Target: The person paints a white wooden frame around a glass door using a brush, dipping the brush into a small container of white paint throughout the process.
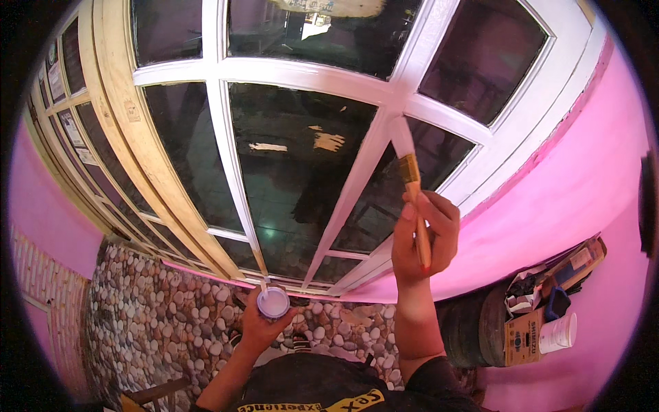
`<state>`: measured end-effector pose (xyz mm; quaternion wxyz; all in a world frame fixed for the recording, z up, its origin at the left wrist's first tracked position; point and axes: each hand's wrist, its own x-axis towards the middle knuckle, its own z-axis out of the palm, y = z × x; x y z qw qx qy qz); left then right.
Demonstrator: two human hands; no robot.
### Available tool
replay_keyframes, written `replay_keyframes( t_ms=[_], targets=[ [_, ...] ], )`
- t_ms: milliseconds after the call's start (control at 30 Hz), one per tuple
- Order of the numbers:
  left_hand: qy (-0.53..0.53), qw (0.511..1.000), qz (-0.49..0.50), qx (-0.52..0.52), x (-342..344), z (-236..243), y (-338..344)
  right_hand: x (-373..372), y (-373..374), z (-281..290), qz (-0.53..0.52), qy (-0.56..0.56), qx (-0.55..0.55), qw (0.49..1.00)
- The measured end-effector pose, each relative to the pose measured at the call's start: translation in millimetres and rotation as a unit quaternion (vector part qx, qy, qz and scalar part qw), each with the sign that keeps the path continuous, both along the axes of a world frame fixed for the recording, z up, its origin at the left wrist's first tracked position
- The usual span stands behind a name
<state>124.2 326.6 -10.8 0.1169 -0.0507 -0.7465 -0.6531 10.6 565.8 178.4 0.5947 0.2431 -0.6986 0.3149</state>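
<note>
We face a large glazed window [302, 137] whose white-painted bars split it into dark panes, with an unpainted wooden frame [120, 117] curving down its left side and a pink wall [570, 178] to the right. Below it runs a band of pebble-patterned cladding [158, 316]. At the lower right a cardboard box [525, 336] holds clutter, and a white plastic jar [559, 333] lies beside it. Our right hand [422, 237] is raised and wrapped around the wooden handle of a paintbrush [412, 189], thumb and fingers closed about it; the brush's long axis runs nearly upright, leaning a little left, and its white-loaded bristles lie against the diagonal white glazing bar [357, 185], just below where the bars cross. Our left hand [264, 323] sits much lower, near the sill, cupped from beneath around a small round pot of white paint [274, 302]. The brush lies up and to the right of the pot, well apart from it, so the right hand is the one at the bar.
</note>
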Motion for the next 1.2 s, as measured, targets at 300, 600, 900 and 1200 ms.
replay_keyframes(
  t_ms=[300,600,900,1200],
  targets=[
    [-0.038,0.998,0.000,0.055,3.4,5.3,1.9,3.1,-3.3,-20.2,-0.023,-0.025,0.017,0.999],
    [-0.011,0.999,0.002,0.035,7.4,3.3,-1.8,29.0,1.4,-55.0,0.030,-0.071,-0.008,0.997],
    [-0.038,0.999,0.001,0.019,21.7,1.0,-9.8,60.0,-4.5,-86.9,0.155,-0.252,-0.093,0.951],
    [-0.058,0.989,0.136,0.027,51.9,-8.1,-44.6,90.9,-2.0,-144.1,0.204,-0.424,-0.178,0.865]
  ],
)
